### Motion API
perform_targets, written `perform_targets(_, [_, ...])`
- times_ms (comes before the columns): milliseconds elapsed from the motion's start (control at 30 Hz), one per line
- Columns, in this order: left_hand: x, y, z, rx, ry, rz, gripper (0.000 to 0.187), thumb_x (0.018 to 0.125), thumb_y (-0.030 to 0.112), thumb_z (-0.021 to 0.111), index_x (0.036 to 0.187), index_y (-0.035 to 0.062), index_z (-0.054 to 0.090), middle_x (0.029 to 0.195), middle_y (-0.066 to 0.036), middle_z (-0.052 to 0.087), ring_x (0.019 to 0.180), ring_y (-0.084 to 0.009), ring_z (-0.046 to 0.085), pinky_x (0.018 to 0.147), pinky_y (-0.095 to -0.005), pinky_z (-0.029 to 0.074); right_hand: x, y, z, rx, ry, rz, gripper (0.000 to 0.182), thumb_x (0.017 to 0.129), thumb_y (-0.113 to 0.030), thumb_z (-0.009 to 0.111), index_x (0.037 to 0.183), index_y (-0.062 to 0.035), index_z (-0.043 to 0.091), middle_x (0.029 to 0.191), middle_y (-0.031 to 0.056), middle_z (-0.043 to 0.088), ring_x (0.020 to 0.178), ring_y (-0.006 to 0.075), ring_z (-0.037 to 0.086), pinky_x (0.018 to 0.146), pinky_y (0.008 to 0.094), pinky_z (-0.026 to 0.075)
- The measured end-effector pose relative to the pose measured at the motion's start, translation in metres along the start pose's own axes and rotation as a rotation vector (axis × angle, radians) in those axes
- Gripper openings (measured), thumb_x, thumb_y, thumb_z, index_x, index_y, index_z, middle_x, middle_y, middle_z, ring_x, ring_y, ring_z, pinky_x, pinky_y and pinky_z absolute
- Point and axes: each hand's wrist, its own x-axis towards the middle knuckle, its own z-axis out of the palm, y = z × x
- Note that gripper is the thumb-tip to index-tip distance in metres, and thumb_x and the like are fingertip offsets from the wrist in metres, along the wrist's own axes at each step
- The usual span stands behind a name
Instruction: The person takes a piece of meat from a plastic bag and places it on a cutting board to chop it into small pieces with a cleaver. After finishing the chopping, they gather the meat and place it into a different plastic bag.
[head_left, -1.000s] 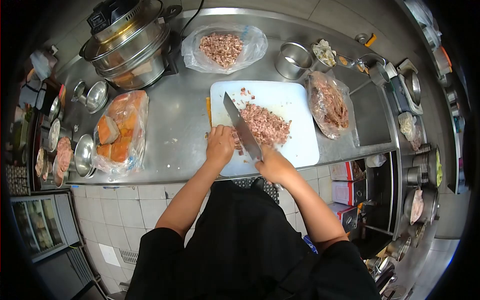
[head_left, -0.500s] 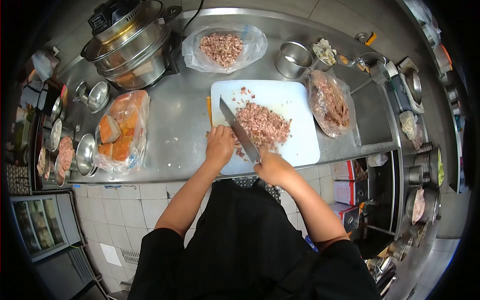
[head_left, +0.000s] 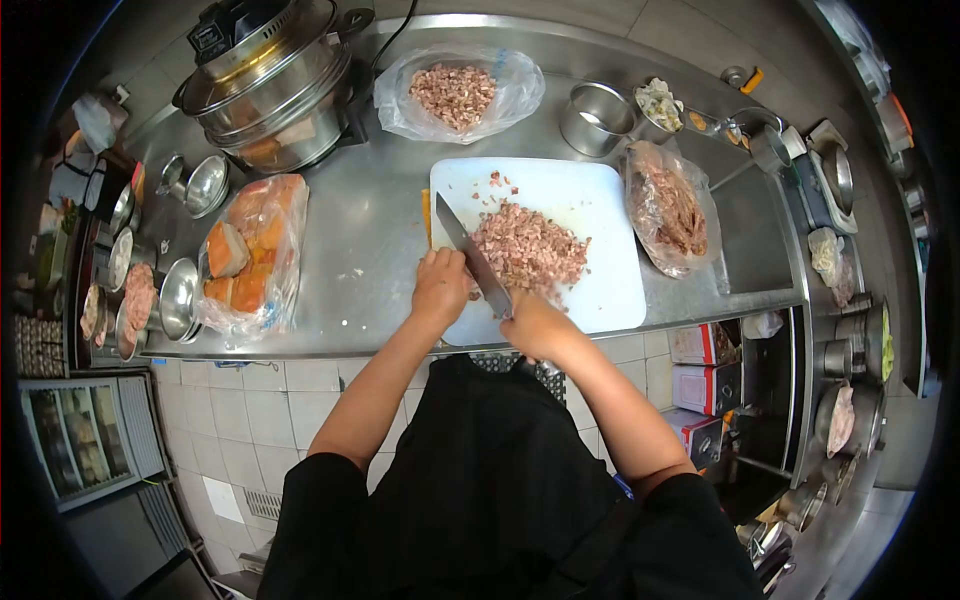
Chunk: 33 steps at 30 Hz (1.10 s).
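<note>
A white cutting board (head_left: 610, 290) lies on the steel counter with a heap of diced pink meat (head_left: 530, 245) on it. My right hand (head_left: 537, 327) is closed on the handle of a large knife (head_left: 474, 255), whose blade points up and left along the heap's left side. At the board's left edge, my left hand (head_left: 441, 288) has its fingers bent together beside the blade; what lies under its fingertips is hidden. A yellow-edged item shows at the board's left edge, above my left hand.
Behind the board are a bag of diced meat (head_left: 452, 95) and a steel pot (head_left: 597, 118). A bag of meat (head_left: 672, 210) lies at the right. Bagged orange-skinned pieces (head_left: 255, 255), steel bowls (head_left: 180, 300) and a large cooker (head_left: 270, 100) stand left.
The view has shifted slightly, moving the counter items a little to the right. The knife and my right hand have moved slightly left relative to the board.
</note>
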Motion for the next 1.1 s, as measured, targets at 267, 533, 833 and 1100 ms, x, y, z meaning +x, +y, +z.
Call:
perform_targets(267, [0.000, -0.014, -0.009, -0.071, -0.061, 0.030, 0.005, 0.083, 0.007, 0.061, 0.088, 0.0060, 0.061, 0.092, -0.013, 0.058, 0.093, -0.0351, 0.055, 0.083, -0.0459, 0.045, 0.023, -0.016, -0.007, 0.162, 0.021, 0.036, 0.031, 0.085, -0.012, 0.057, 0.111, 0.0036, 0.059, 0.085, 0.0292, 0.068, 0.080, 0.0398, 0.070, 0.080, 0.0485, 0.054])
perform_targets(533, [-0.024, -0.012, -0.029, -0.120, -0.035, -0.007, 0.006, 0.083, 0.005, 0.064, 0.089, 0.0054, 0.064, 0.092, -0.013, 0.060, 0.093, -0.0347, 0.057, 0.083, -0.0443, 0.048, 0.019, 0.003, 0.023, 0.012, 0.200, -0.142, 0.036, 0.084, -0.014, 0.059, 0.117, 0.0027, 0.059, 0.099, 0.0315, 0.067, 0.098, 0.0433, 0.066, 0.089, 0.0504, 0.050])
perform_targets(833, [-0.030, -0.010, -0.031, -0.133, 0.035, -0.024, 0.007, 0.081, 0.003, 0.067, 0.086, 0.0053, 0.062, 0.092, -0.012, 0.059, 0.093, -0.0356, 0.056, 0.083, -0.0445, 0.047, 0.013, -0.012, 0.011, 0.004, 0.151, -0.111, 0.041, 0.085, -0.014, 0.057, 0.121, 0.0037, 0.055, 0.096, 0.0317, 0.068, 0.094, 0.0431, 0.067, 0.088, 0.0488, 0.052])
perform_targets(1100, [-0.033, -0.009, -0.033, -0.123, 0.022, -0.010, 0.007, 0.079, 0.004, 0.068, 0.085, 0.0043, 0.064, 0.091, -0.012, 0.060, 0.092, -0.0356, 0.057, 0.082, -0.0446, 0.047, 0.026, -0.006, 0.022, -0.003, 0.107, -0.128, 0.039, 0.086, -0.014, 0.056, 0.120, 0.0035, 0.055, 0.088, 0.0298, 0.069, 0.080, 0.0421, 0.069, 0.080, 0.0477, 0.054])
